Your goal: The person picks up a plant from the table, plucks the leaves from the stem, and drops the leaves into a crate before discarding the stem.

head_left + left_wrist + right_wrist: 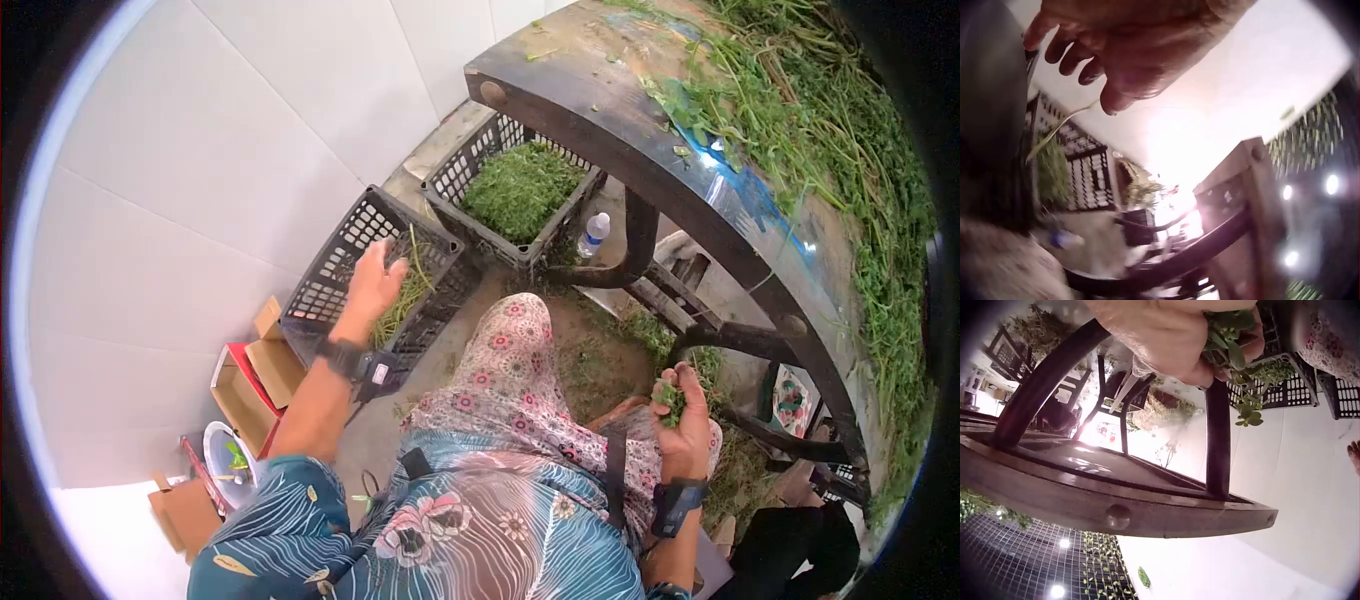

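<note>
My left hand (374, 283) is over a black plastic crate (335, 255) that holds long pale green stems (405, 300). In the left wrist view the fingers of the left hand (1116, 50) are loosely spread, and one thin stem (1063, 125) trails just below the thumb. My right hand (688, 415), near my knee and the table edge, grips a small bunch of leafy green sprigs (670, 400). Small rounded leaves (1249, 403) hang out below that hand's fingers in the right wrist view.
Picked greens fill a second black crate (525, 190), with a water bottle (595, 228) beside it. A metal-edged table (600, 110) heaped with long greens (800, 130) curves along the right. Cardboard boxes (270, 365) and a white bucket (222, 460) stand left. Plant scraps litter the floor.
</note>
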Demonstrator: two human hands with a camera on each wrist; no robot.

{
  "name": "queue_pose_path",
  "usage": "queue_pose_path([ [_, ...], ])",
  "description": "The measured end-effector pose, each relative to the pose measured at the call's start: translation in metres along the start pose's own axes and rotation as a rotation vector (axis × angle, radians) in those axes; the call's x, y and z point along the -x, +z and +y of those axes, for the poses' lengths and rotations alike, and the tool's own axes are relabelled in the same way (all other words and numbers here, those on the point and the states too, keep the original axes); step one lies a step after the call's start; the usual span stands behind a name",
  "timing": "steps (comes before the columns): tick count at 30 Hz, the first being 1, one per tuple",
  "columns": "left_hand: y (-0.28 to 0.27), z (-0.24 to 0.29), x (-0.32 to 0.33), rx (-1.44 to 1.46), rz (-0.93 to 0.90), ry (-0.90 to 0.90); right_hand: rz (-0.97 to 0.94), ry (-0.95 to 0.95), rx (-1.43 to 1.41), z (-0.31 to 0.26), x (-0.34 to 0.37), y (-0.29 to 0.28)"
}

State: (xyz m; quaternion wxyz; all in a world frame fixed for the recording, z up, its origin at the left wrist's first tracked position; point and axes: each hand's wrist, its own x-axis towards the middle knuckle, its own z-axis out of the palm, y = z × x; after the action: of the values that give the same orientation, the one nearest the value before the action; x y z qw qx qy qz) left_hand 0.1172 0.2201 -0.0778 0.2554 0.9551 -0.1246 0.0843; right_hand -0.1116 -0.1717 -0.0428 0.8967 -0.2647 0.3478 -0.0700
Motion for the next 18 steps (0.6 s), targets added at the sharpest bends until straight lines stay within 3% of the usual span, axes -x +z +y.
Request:
queue_pose_path([
  [5,-0.021,0.151,0.000,0.794,-0.607,-0.174,-0.118,-0.064,0.072,-0.006,0.015,0.040],
  [7,0.031,0.175,0.019,1.305,-0.911,-0.138,-0.145,-0.145,0.146,-0.007,0.022,0.062],
  [8,0.026,0.209,0.028,1.523,-1.088,-0.246,-0.137,-0.214,0.196,-0.006,0.025,0.073],
  [10,0.029,0.252,0.040,1.677,-1.372,-0.481,-0.177,-0.429,0.368,-0.005,0.021,0.068],
  [13,0.061,0.280,0.054,1.923,-1.367,-0.891,-0.106,-0.767,1.103,-0.004,0.034,0.076],
  [15,0.058,0.272,0.055,1.682,-1.155,-0.505,-0.215,-0.932,1.471,-0.002,0.033,0.070],
  [16,0.064,0.264,0.061,1.563,-0.935,-0.121,-0.259,-1.052,1.652,0.001,0.033,0.075],
  [17,0.067,0.269,0.061,1.707,-1.057,-0.551,-0.302,-1.170,1.833,0.003,0.033,0.078],
  [18,0.059,0.278,0.057,1.820,-1.043,-1.058,-0.348,-1.052,1.827,0.005,0.030,0.075],
])
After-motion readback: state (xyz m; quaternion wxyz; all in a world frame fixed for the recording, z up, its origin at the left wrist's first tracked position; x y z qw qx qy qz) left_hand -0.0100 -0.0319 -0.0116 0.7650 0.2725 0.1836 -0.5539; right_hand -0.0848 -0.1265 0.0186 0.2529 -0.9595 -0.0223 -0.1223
